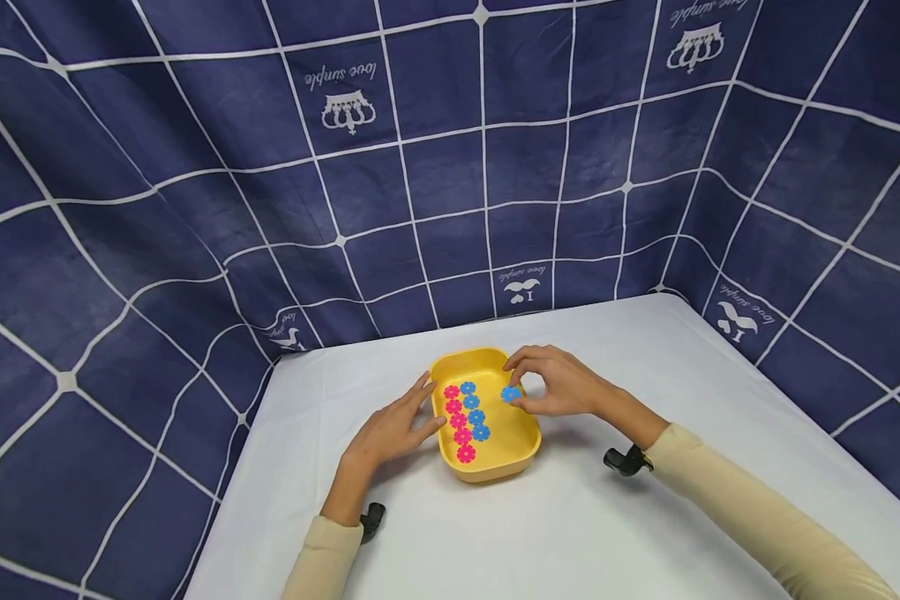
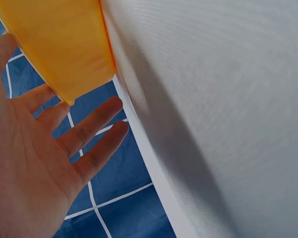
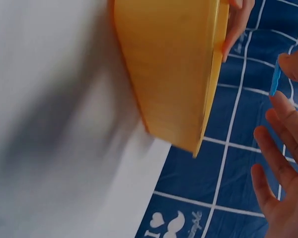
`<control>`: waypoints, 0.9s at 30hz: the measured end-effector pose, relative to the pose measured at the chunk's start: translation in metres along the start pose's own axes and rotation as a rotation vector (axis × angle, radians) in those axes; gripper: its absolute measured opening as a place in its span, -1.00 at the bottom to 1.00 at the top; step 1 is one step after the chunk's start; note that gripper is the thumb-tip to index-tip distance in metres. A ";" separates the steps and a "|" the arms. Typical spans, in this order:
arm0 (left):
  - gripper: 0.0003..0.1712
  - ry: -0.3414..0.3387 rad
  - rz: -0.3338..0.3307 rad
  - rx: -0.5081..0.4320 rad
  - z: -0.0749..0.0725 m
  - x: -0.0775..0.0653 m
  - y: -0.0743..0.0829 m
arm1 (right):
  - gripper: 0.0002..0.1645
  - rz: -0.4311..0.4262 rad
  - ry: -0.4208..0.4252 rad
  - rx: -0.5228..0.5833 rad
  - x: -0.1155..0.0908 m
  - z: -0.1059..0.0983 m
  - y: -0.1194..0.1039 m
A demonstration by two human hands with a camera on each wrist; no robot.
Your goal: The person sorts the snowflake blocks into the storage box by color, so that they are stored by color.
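A yellow tray (image 1: 495,450) sits on the white-covered table. Inside it, a column of several pink flower-shaped pieces (image 1: 461,436) runs along the left side, with a column of several blue flower-shaped pieces (image 1: 477,417) right beside it. Between thumb and index finger my right hand (image 1: 562,383) pinches another blue flower-shaped piece (image 3: 275,78), held above the tray's right side. My left hand (image 1: 393,429) is at the tray's left rim, thumb and fingertips touching it; in the left wrist view its fingers (image 2: 97,148) are spread and fairly straight.
A white cloth (image 1: 570,533) covers the table around the tray. Dark blue curtains (image 1: 435,167) with white grid lines hang behind and at both sides. Black straps with small devices (image 1: 626,461) are on both wrists, beside beige sleeves (image 1: 757,517).
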State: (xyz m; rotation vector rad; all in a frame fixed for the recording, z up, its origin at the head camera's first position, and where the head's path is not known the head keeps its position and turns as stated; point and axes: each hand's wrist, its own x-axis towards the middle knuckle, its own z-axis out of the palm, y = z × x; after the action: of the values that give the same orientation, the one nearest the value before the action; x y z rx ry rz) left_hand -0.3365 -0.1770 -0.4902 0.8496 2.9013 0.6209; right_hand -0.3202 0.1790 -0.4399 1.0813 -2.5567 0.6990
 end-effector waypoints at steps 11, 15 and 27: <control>-0.06 -0.016 -0.009 0.001 0.005 -0.005 0.000 | -0.75 -0.058 -0.035 -0.009 0.007 0.017 -0.020; -0.06 -0.012 -0.013 0.004 0.004 -0.004 0.000 | -0.76 -0.082 -0.053 -0.007 0.013 0.018 -0.024; 0.00 -0.026 -0.001 0.012 -0.002 0.003 0.000 | -0.69 -0.105 -0.188 -0.029 0.029 0.020 -0.025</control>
State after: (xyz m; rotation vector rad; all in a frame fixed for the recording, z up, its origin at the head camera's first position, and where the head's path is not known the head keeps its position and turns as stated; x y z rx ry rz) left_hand -0.3399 -0.1761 -0.4886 0.8512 2.8845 0.5888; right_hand -0.3229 0.1357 -0.4367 1.3176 -2.6319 0.5558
